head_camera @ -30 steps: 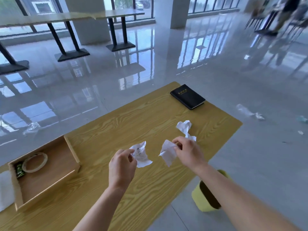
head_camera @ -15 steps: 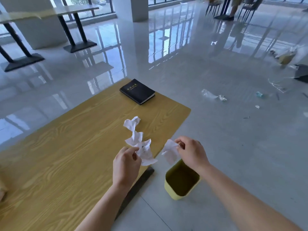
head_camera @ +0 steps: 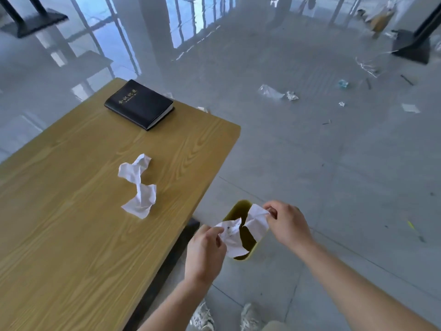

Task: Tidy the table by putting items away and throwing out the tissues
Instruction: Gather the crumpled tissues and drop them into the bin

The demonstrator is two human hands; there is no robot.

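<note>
Seen from my head, my left hand point(head_camera: 205, 252) pinches one crumpled tissue point(head_camera: 230, 237) between thumb and fingertips and my right hand point(head_camera: 288, 223) pinches another tissue point(head_camera: 256, 218), both held over the open yellow bin point(head_camera: 235, 208) on the floor just off the table's point(head_camera: 71, 235) right edge. I judge this the throwing-out step; next I need only part my fingers so both drop inside. A third tissue point(head_camera: 138, 187) lies near the right edge, and the black book point(head_camera: 139, 103) sits at the far right corner.
</note>
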